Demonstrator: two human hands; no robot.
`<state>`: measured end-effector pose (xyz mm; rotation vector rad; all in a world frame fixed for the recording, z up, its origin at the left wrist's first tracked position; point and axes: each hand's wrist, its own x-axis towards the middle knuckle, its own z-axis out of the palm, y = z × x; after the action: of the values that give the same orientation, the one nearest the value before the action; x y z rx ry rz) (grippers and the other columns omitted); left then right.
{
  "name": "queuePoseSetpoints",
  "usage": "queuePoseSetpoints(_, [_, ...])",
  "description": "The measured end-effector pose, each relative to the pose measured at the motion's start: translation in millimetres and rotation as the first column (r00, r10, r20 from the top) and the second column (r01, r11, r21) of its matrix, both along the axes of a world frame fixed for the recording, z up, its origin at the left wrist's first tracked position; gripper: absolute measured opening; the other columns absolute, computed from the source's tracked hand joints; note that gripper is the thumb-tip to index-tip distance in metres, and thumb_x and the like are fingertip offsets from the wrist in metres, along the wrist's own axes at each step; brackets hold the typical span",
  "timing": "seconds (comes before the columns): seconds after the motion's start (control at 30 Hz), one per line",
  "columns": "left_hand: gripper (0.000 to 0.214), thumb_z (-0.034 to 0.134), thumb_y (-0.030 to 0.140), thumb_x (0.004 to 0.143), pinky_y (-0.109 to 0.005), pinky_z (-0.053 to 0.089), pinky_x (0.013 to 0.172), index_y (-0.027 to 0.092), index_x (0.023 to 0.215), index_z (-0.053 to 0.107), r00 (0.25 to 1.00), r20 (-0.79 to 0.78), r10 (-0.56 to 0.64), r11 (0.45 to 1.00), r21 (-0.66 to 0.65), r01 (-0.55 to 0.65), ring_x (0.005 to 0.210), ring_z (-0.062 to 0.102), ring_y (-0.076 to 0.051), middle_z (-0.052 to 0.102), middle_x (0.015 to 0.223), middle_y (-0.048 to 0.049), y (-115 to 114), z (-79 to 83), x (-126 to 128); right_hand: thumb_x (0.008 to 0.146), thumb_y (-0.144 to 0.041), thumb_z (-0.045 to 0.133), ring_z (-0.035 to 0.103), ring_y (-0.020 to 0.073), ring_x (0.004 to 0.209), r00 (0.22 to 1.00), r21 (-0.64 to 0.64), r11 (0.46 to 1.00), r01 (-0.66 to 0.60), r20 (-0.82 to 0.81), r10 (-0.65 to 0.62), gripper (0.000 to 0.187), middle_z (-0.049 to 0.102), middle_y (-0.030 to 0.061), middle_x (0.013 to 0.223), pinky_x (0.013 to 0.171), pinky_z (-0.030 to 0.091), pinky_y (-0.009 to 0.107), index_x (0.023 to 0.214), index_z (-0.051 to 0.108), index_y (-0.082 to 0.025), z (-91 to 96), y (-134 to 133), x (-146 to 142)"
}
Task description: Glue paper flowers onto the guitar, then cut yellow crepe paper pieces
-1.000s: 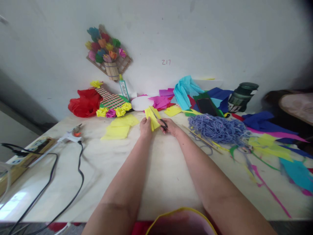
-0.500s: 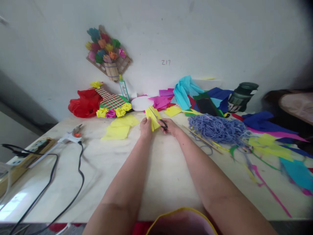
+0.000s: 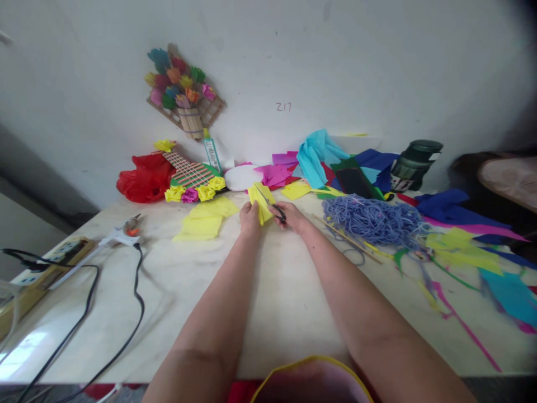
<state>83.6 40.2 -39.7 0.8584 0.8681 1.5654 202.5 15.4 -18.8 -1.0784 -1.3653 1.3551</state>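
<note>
My left hand (image 3: 250, 217) is closed on a folded piece of yellow crepe paper (image 3: 260, 208), pinching its left edge just above the table. In my right hand (image 3: 292, 217) is a pair of scissors with black handles (image 3: 278, 214). Their blades point up and to the left, lying across the yellow paper. Whether the paper sits between the blades I cannot tell. Flat on the table left of my hands are more yellow paper sheets (image 3: 203, 221). A white oval piece (image 3: 244, 178) lies just behind my hands.
At right are a heap of blue-purple cord (image 3: 373, 219), a thin stick (image 3: 350, 240), coloured paper scraps and a dark green jar (image 3: 416, 165). On the left stand a paper-flower guitar (image 3: 195, 176), a glue gun (image 3: 121, 236) with its cord and a power strip (image 3: 50, 266).
Almost nothing differs. The view has shifted very slightly, and both hands keep their hold on the yellow paper and the scissors.
</note>
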Motion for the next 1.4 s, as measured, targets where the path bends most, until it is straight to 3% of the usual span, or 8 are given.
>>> queuePoseSetpoints(0.43, [0.025,0.060,0.036,0.066,-0.032,0.049,0.062,0.015,0.077,0.054,1.000,0.006,-0.001,1.000,-0.024,0.001,0.060,0.057,-0.014,0.060,0.068,-0.0046,-2,3.1,-1,0.070,-0.036,0.060,0.036,0.0045,0.028,0.999,0.018,1.000,0.020,0.048,-0.020,0.026,0.045,-0.0098,0.040,0.028,0.029,0.015,0.084,0.049,-0.017,-3.1,4,1])
queuePoseSetpoints(0.77, [0.027,0.062,0.036,0.064,-0.031,0.047,0.062,0.014,0.077,0.054,0.999,-0.003,-0.039,0.999,0.014,0.039,0.061,0.058,-0.015,0.059,0.066,-0.0032,-1,-0.1,-1,0.069,-0.038,0.061,0.039,0.0058,0.029,1.000,-0.036,0.999,-0.004,0.007,0.004,0.025,0.046,-0.0076,0.039,0.028,0.032,0.016,0.071,0.047,-0.018,7.5,-4,4])
queuePoseSetpoints(1.13, [0.025,0.062,0.035,0.065,-0.034,0.047,0.064,0.014,0.077,0.054,0.997,-0.010,-0.080,0.996,0.034,0.080,0.061,0.058,-0.016,0.059,0.065,-0.0033,-3,0.6,1,0.069,-0.038,0.061,0.040,0.0063,0.029,0.999,-0.080,0.996,0.045,0.001,-0.046,0.024,0.044,-0.0076,0.037,0.028,0.032,0.016,0.071,0.048,-0.018,10.9,-6,4])
queuePoseSetpoints(1.4, [0.028,0.063,0.036,0.062,-0.030,0.046,0.061,0.014,0.077,0.054,0.998,-0.011,-0.068,0.997,0.028,0.068,0.059,0.057,-0.015,0.059,0.064,-0.0024,-2,0.8,1,0.067,-0.037,0.062,0.038,0.0053,0.028,0.998,-0.031,0.998,0.056,0.008,-0.056,0.024,0.043,-0.0087,0.036,0.026,0.029,0.015,0.069,0.048,-0.018,10.9,-5,2])
